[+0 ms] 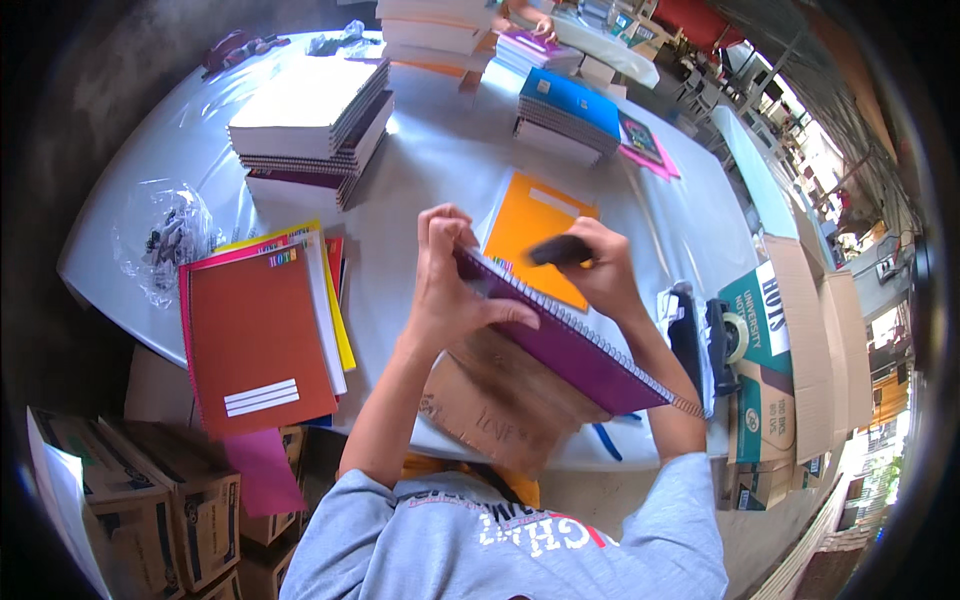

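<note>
My left hand (447, 285) grips the upper left end of a purple spiral notebook (570, 358), thumb on its cover and fingers behind it. The notebook is tilted, with its wire coil running along the upper edge toward my right forearm. In my right hand (606, 266), closed just above the coil, is a short black tool (560, 250); motion blurs it, so its exact kind is unclear. Behind the coil an orange notebook (545, 215) lies on the table, partly covered. Under the purple notebook is a piece of brown cardboard (495, 420) at the table's near edge.
Left of me lies a fanned pile topped by a brown notebook (255, 340), beside a clear plastic bag (170, 245). Farther back stand white spiral-bound stacks (300, 105) and blue notebooks (570, 105). At right are a tape dispenser (722, 345) and an open carton (765, 400). Another person's hand (545, 27) shows far off.
</note>
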